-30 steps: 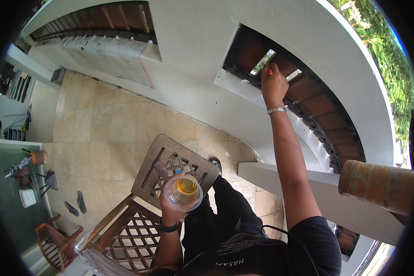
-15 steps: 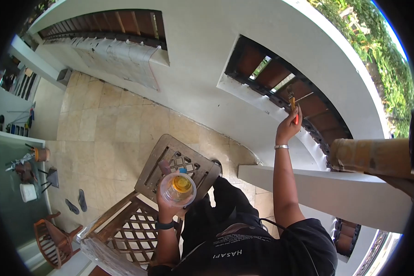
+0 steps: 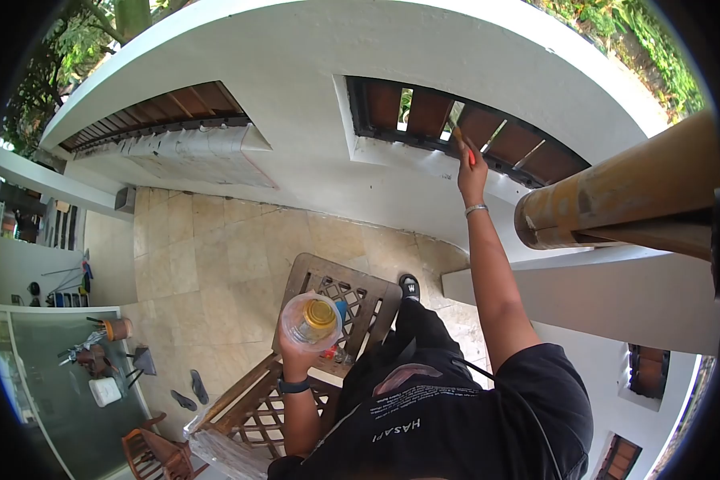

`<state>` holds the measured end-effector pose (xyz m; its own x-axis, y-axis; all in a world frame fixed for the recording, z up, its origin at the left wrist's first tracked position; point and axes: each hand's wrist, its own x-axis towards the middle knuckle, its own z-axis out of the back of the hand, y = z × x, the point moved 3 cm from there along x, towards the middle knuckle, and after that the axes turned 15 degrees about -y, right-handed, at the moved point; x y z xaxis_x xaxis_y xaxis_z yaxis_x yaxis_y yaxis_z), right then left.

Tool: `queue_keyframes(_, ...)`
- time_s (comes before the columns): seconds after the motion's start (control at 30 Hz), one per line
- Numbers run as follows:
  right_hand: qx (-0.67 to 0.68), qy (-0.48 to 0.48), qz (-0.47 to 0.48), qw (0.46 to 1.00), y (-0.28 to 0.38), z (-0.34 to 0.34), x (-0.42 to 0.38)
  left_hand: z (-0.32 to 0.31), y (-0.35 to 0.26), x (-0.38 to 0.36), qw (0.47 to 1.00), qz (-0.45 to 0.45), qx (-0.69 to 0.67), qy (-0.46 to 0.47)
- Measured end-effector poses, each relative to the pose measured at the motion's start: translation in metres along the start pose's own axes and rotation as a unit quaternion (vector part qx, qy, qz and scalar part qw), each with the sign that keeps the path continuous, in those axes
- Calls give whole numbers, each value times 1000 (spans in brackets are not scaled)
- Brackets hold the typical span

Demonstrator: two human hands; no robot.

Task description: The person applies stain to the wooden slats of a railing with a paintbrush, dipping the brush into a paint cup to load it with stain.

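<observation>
My right hand [image 3: 474, 178] is wrapped round the handle of a paintbrush [image 3: 460, 138], whose lower end is red-orange. Its bristle end points up at the brown slats [image 3: 480, 128] set in a dark frame in the wall opening, overlapping a gap between two of them. Low over a brown wooden chair or stool [image 3: 298, 280], my left hand [image 3: 296, 358] grips a clear plastic tub [image 3: 298, 322] with amber liquid [image 3: 320, 314] showing inside. Part of a blue item shows behind the tub, and something red lies just below it.
A thick tan pole [image 3: 616, 192] juts in at the right, close to my right arm. The white wall [image 3: 296, 88] curves across the front. Sandals [image 3: 190, 390] lie on the tiled floor [image 3: 224, 264], with a wooden chair [image 3: 156, 452] at the lower left.
My right hand has moved the paintbrush leftward along the slats, to a gap nearer the opening's left end. The view has shifted, and my left hand still holds the tub.
</observation>
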<state>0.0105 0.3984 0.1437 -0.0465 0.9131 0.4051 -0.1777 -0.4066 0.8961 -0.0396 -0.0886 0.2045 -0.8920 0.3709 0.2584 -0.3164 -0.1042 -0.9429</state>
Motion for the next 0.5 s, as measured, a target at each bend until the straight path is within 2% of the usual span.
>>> queue_keyframes(0.03,-77,61,-25,995,-4,-1,0,-1,0,0,1000,-4,0,0)
queue_keyframes(0.1,-95,66,-12,993,1,0,0,0,-5,0,1000,-11,2,3)
queue_keyframes(0.17,81,-60,37,994,20,6,1,-2,-11,3,1000,-4,-1,17)
queue_keyframes(0.23,110,-87,60,988,18,6,1,-5,-13,2,1000,-12,-6,20)
queue_keyframes(0.3,86,-43,24,995,5,2,-3,-3,-15,-4,1000,-10,-7,21)
queue_keyframes(0.37,56,-47,31,997,-8,3,2,-5,-15,-9,999,12,-8,30)
queue_keyframes(0.43,-95,47,69,992,-21,-3,11,-5,-17,-13,999,10,0,33)
queue_keyframes(0.5,-142,80,78,984,-24,-9,24,-5,-20,-19,999,10,10,36)
